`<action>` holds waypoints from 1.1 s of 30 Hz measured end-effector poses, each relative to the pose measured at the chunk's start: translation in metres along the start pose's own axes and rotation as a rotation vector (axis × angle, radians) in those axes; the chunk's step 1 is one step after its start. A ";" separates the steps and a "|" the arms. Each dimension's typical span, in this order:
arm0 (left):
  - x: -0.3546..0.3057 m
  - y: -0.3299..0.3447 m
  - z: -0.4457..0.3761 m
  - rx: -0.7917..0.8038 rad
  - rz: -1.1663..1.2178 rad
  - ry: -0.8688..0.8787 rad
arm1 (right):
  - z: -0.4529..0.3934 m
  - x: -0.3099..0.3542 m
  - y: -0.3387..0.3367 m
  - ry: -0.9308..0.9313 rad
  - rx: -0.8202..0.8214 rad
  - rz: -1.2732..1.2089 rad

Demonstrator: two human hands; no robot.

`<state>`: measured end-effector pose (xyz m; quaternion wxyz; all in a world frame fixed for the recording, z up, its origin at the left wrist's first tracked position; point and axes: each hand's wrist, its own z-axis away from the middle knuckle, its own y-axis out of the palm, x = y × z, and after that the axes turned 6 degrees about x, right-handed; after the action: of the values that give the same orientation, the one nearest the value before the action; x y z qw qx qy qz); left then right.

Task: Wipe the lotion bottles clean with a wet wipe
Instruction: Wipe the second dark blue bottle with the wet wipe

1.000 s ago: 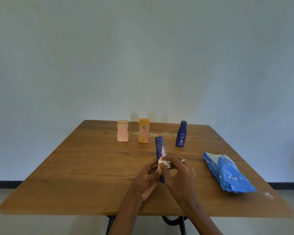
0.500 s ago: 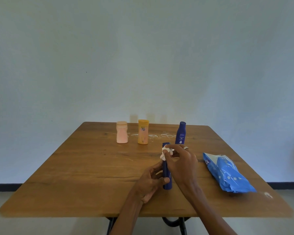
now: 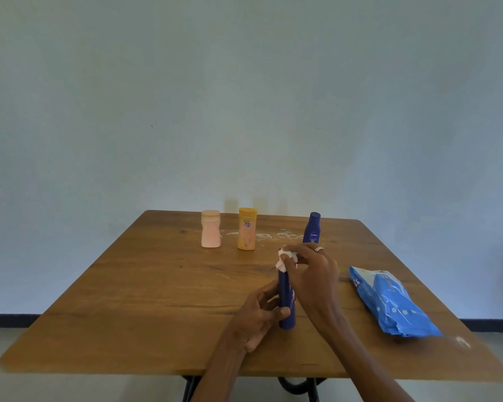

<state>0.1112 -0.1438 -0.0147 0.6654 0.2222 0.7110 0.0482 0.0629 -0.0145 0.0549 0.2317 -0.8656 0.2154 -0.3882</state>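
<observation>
My left hand [image 3: 259, 316] grips the lower part of a slim dark blue bottle [image 3: 286, 300] held nearly upright above the wooden table [image 3: 145, 300]. My right hand [image 3: 311, 274] pinches a small white wet wipe [image 3: 283, 258] over the bottle's top end. At the back of the table stand three more bottles: a pink one [image 3: 210, 232], an orange one [image 3: 246, 232] and a dark blue one [image 3: 312, 228], partly behind my right hand.
A blue pack of wet wipes [image 3: 389, 303] lies on the table to the right. White smears [image 3: 266, 235] mark the tabletop between the back bottles, and a small white spot [image 3: 462, 341] sits near the right front corner. A plain wall stands behind.
My right hand slid the wipe from the bottle's middle up to its top. The bottle went from tilted to nearly upright, and my left hand's grip shifted toward its base.
</observation>
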 end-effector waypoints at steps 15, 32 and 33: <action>0.000 -0.002 0.000 0.006 0.012 0.002 | 0.018 -0.009 0.008 0.008 0.004 -0.108; -0.002 -0.004 0.002 0.070 0.301 -0.012 | 0.007 -0.023 -0.003 0.071 0.040 -0.179; -0.001 -0.005 0.002 0.040 0.319 -0.032 | 0.009 -0.020 -0.003 -0.002 0.096 -0.106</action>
<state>0.1118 -0.1486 -0.0156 0.6559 0.3462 0.6569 0.1358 0.0583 0.0006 0.0401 0.2522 -0.8640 0.1502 -0.4090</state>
